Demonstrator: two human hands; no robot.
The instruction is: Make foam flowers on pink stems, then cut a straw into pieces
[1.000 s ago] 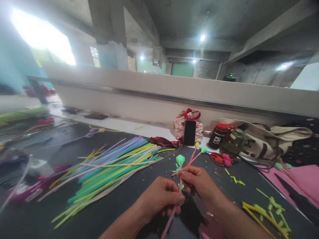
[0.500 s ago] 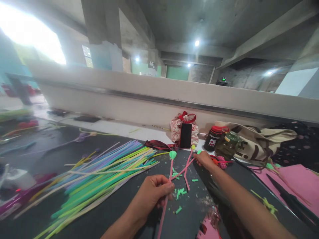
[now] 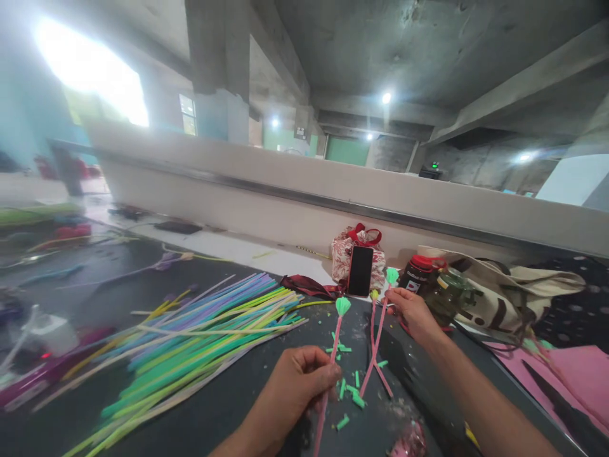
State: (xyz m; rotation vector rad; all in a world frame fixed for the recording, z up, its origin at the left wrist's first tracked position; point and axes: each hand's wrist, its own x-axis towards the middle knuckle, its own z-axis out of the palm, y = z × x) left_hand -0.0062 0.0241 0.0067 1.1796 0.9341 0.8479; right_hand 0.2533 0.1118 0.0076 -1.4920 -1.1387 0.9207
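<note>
My left hand (image 3: pixel 307 384) pinches a pink pipe-cleaner stem (image 3: pixel 337 336) with a pleated green bud (image 3: pixel 342 306) at its top; its lower end runs down past my fingers. My right hand (image 3: pixel 413 314) grips a second pink stem (image 3: pixel 378 336) just below its green bud (image 3: pixel 392 276). That stem slants down to the left and crosses a third pink stem (image 3: pixel 372 314), which has a small yellow tip (image 3: pixel 375 294). Between my hands, short green pipe-cleaner snippets (image 3: pixel 354 395) lie scattered on the dark table (image 3: pixel 266 406).
A pile of coloured pipe cleaners (image 3: pixel 200 349) covers the left. Behind stand a phone (image 3: pixel 360 271), a patterned pouch (image 3: pixel 340 251), a black bottle (image 3: pixel 415 274), a green jar (image 3: pixel 447 292) and a canvas bag (image 3: pixel 504 298). Black scissors (image 3: pixel 556 397) lie on pink sheets (image 3: pixel 583 371) at right.
My right hand has raised its green-budded stem more upright, and the bud now shows above the fingers. My left hand keeps its stem. The view has shifted slightly.
</note>
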